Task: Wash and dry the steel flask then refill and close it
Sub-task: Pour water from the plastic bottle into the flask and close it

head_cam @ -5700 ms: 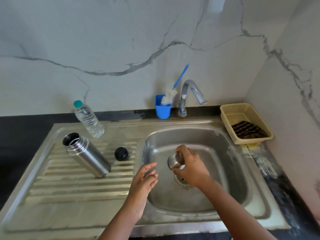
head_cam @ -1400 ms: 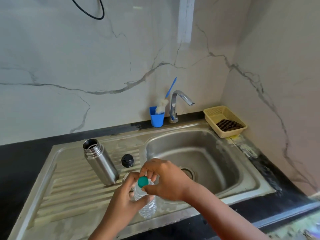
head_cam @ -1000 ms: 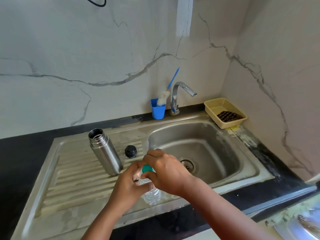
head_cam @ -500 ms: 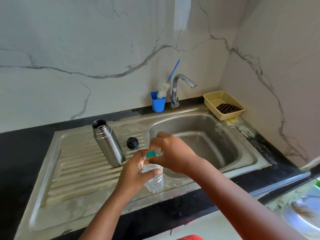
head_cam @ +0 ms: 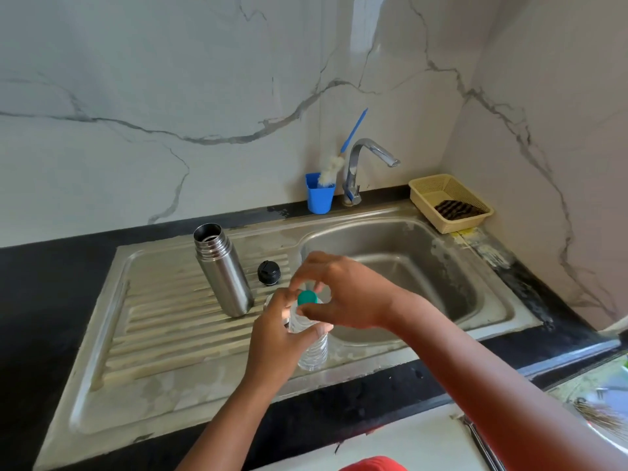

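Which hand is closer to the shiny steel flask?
Left. The left hand grips the water bottle just beside the steel flask; the right hand pinches the green cap, farther away.

Upright on the ribbed steel drainboard (head_cam: 163, 338), frame centre-left: open steel flask (head_cam: 222, 270); round black stopper (head_cam: 268, 272) just right of it; clear plastic bottle (head_cam: 311, 348) lower right.

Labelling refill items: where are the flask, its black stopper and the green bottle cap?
flask (head_cam: 222, 271), head view, middle of steel body
stopper (head_cam: 268, 271), head view, top
bottle cap (head_cam: 307, 297), head view, top face
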